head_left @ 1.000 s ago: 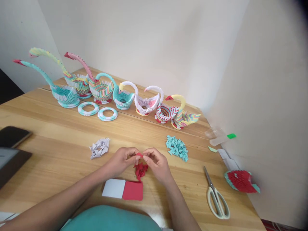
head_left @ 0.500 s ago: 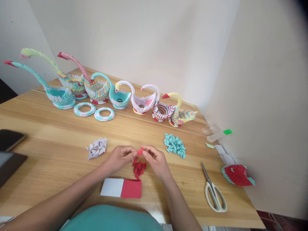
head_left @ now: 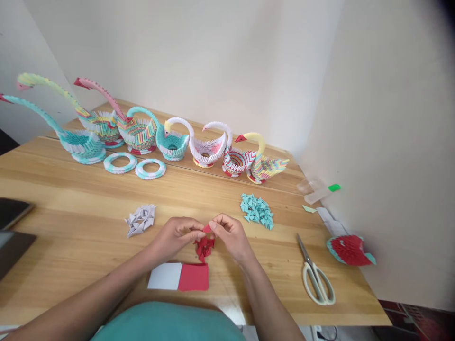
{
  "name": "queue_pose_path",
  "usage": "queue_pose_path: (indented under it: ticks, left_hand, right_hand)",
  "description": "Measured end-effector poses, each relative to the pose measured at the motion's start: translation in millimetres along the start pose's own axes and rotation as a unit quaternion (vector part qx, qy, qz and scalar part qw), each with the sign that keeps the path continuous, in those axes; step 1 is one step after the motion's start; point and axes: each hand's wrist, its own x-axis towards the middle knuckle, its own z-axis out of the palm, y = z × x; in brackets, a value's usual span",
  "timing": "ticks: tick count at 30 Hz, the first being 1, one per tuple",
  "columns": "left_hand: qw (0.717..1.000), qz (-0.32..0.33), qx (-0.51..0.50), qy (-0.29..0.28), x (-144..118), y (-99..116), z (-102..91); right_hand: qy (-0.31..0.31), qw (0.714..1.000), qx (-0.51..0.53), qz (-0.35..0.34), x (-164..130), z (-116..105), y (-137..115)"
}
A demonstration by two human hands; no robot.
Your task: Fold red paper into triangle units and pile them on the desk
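Between my fingertips is a small folded piece of red paper point(head_left: 206, 228). My left hand point(head_left: 180, 233) pinches its left side, and my right hand point(head_left: 227, 233) pinches the right side. Just below them lies a small pile of folded red paper pieces point(head_left: 204, 249), partly covered by my fingers. Closer to me are a stack of white paper point(head_left: 164, 276) and a stack of red paper point(head_left: 194, 277), side by side. A pile of folded pale grey pieces point(head_left: 141, 220) sits left of my hands, and a pile of folded turquoise pieces point(head_left: 256, 210) to the right.
Several folded-paper swans point(head_left: 174, 144) line the back of the wooden table point(head_left: 88, 199). Two paper rings point(head_left: 150, 169) lie before them. Scissors point(head_left: 315, 274) and a red paper fish-like model point(head_left: 350, 250) are at right. Dark flat objects point(head_left: 16, 251) lie at the left edge.
Both hands stay pinched on the red piece, which has tilted and shifted slightly in the fingers. The whole view has turned a little to the right.
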Motion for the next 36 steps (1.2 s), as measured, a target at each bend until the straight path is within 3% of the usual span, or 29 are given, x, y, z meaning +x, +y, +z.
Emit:
queue_pose_path:
  ticks: [17, 20, 23, 27, 30, 36]
  left_hand:
    - [0.999, -0.018, 0.026, 0.041, -0.9, -5.0, 8.8]
    - [0.985, 0.049, 0.142, 0.083, -1.8, -9.3, 7.4]
    - [0.933, 0.191, 0.274, 0.133, -3.0, -10.6, 4.4]
    - [0.871, 0.330, 0.339, 0.131, -3.9, -7.9, 2.8]
    - [0.853, 0.365, 0.348, 0.132, -3.9, -4.9, 3.0]
    - [0.847, 0.383, 0.345, 0.132, -3.3, -4.8, 2.3]
  right_hand:
    - [0.034, 0.995, -0.081, -0.052, -3.4, 9.9, -0.4]
    - [0.043, 0.996, -0.069, -0.045, -2.9, 8.1, -0.4]
    - [0.036, 0.999, -0.008, -0.015, -1.0, 5.3, 1.5]
    - [0.021, 0.998, 0.051, 0.020, 0.2, 5.5, 3.8]
    - [0.002, 0.996, 0.079, 0.034, -0.1, 7.4, 4.4]
    - [-0.021, 0.995, 0.091, 0.036, -0.6, 7.6, 4.8]
